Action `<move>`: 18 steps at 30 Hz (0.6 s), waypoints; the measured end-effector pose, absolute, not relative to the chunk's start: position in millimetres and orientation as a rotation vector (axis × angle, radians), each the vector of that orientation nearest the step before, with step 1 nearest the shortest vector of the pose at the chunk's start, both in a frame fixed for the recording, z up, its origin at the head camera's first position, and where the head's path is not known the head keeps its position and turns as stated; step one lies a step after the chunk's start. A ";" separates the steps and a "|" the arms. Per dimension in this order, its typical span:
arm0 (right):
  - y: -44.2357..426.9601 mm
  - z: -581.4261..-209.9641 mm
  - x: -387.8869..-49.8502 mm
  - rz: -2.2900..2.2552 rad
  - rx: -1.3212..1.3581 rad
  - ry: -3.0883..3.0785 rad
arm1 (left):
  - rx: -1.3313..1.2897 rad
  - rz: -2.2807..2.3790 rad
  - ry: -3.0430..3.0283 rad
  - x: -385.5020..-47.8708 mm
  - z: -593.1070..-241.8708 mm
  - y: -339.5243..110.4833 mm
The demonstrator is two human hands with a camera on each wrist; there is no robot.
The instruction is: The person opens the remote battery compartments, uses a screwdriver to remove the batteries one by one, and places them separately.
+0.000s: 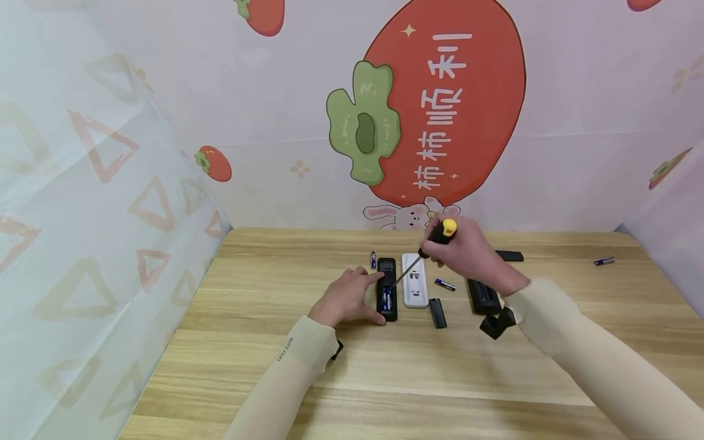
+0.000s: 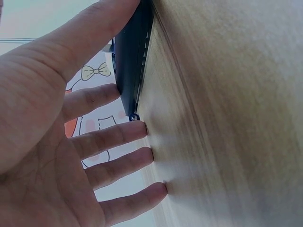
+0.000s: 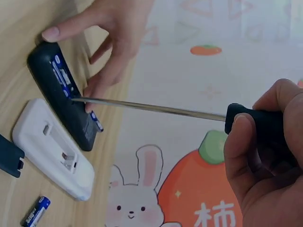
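A black remote control (image 1: 387,267) lies back up, its battery bay uncovered with blue batteries (image 1: 387,299) inside. My left hand (image 1: 348,296) is spread on its left side, thumb and index finger touching the remote. The other fingertips (image 2: 142,127) rest on the table in the left wrist view. My right hand (image 1: 467,244) grips a screwdriver (image 3: 165,110) by its black and yellow handle. The blade slants down to the bay, with its tip at the end of the batteries. Whether the tip touches a battery, I cannot tell.
Right of the black remote lies a white remote (image 1: 409,296) with an uncovered bay. Around it are a black cover (image 1: 437,313), a loose battery (image 1: 445,285) and another black remote (image 1: 484,299). More batteries lie at the back (image 1: 373,260) and far right (image 1: 604,261).
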State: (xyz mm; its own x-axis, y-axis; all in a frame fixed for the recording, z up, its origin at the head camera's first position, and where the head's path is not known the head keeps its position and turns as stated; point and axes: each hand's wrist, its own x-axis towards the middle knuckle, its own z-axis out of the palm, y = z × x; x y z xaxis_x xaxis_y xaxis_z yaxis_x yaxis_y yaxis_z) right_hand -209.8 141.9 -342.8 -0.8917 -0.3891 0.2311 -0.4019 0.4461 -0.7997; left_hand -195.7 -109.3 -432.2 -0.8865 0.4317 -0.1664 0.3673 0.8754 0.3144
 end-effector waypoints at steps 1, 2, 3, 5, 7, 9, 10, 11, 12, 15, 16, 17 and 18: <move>143.2 -342.7 -214.0 1.515 0.707 -2.665 | 0.610 0.405 2.815 -195.6 -432.2 -109.4; 144.6 -342.8 -217.9 1.553 0.684 -2.666 | 0.611 0.404 2.816 -195.4 -431.9 -109.5; 146.2 -343.1 -221.6 1.584 0.666 -2.665 | 0.614 0.403 2.816 -195.1 -431.8 -109.6; 149.2 -345.8 -228.9 1.622 0.635 -2.660 | 0.616 0.403 2.816 -195.3 -431.9 -109.7; 151.6 -348.6 -233.9 1.630 0.614 -2.652 | 0.621 0.402 2.815 -195.6 -432.4 -109.7; 153.2 -350.8 -236.9 1.633 0.595 -2.648 | 0.624 0.402 2.814 -195.7 -432.1 -109.6; 153.7 -351.6 -238.0 1.632 0.589 -2.646 | 0.622 0.403 2.813 -195.7 -432.1 -109.6; 154.0 -352.1 -239.0 1.631 0.585 -2.646 | 0.621 0.402 2.813 -195.8 -432.1 -109.6; 154.0 -352.3 -239.5 1.630 0.583 -2.646 | 0.619 0.403 2.813 -195.7 -432.0 -109.7; 153.4 -352.9 -240.3 1.632 0.584 -2.643 | 0.612 0.403 2.813 -195.5 -431.5 -109.8; 152.9 -352.8 -239.8 1.630 0.593 -2.640 | 0.609 0.403 2.812 -195.4 -431.5 -109.8; 152.4 -352.8 -238.9 1.622 0.599 -2.640 | 0.608 0.404 2.811 -195.4 -431.5 -109.8; 151.8 -352.9 -237.5 1.617 0.610 -2.636 | 0.606 0.405 2.810 -195.3 -431.6 -109.8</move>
State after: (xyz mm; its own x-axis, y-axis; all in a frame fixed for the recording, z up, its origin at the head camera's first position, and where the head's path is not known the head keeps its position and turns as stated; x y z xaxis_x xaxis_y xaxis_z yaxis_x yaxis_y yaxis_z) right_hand -237.5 151.8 -352.9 -0.9251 -0.3288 0.1900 -0.3183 0.3987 -0.8601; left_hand -195.3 -109.8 -431.6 -0.8856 0.4317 -0.1716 0.3656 0.8756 0.3158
